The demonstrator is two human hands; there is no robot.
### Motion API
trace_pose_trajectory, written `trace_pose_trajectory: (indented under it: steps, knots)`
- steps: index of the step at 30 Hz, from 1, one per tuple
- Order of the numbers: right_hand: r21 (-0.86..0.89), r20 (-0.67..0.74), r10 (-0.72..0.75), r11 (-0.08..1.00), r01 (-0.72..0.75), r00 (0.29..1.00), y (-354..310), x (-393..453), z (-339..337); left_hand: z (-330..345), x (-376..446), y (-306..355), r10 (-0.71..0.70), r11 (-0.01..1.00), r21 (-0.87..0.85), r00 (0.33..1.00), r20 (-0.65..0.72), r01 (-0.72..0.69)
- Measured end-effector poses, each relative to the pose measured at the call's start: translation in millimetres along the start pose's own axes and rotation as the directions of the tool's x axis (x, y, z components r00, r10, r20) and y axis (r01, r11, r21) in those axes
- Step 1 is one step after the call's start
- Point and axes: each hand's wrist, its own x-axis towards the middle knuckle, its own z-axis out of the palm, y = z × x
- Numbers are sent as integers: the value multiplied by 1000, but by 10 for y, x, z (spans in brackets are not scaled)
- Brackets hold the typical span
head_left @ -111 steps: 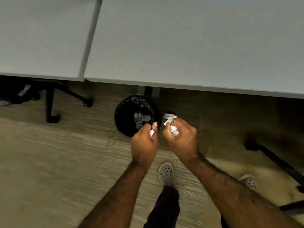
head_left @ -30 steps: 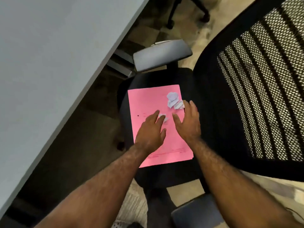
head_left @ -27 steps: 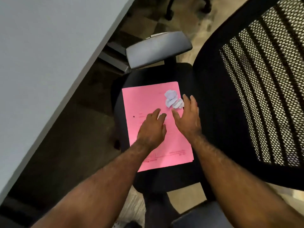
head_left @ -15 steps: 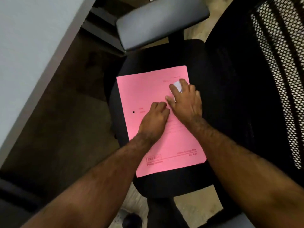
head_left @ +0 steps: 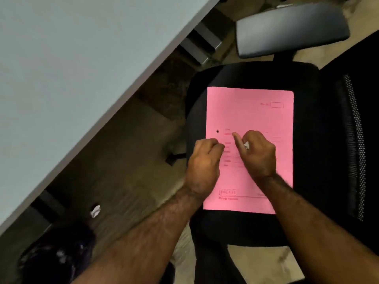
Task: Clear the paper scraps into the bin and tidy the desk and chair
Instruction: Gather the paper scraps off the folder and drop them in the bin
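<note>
Both hands over pink folder (head_left: 250, 111) on chair (head_left: 246, 226) seat. Right hand (head_left: 257, 153) fisted around white scraps (head_left: 246, 145); left hand (head_left: 204, 162) curled closed, contents unclear. One scrap (head_left: 95, 211) on floor near bin (head_left: 55, 255).

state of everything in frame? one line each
left hand: fisted over the folder, contents hidden
right hand: closed on white scraps
folder: flat on chair seat, shut
floor scrap: loose on carpet, near desk edge
bin: upright, lined, paper inside
</note>
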Motion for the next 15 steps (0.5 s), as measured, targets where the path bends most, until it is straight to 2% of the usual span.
trace_pose_trajectory:
  steps: [4,8,10,12,15]
  knots:
    - [126,34,-36,992,31,999,-768,-384,166,-372,-616,-318,-181,983,-49,968,-172,176]
    - [249,161,-123,965,80,979,-1534,-940,416,-805,-1518,-727,-343,938,-28,916,-210,345]
    - [305,196,-220,940,154,955,-1879,-1278,563,-1036,-2037,-941,-435,895,-7,868,-240,446]
    - [318,182,-365,900,297,913,-2213,-1653,714,-1243,-2600,-1138,-538,830,-1,800,-265,557]
    - [337,185,-603,781,527,776,-2645,-2269,986,-1482,-3422,-1356,-648,730,-10,686,-330,684]
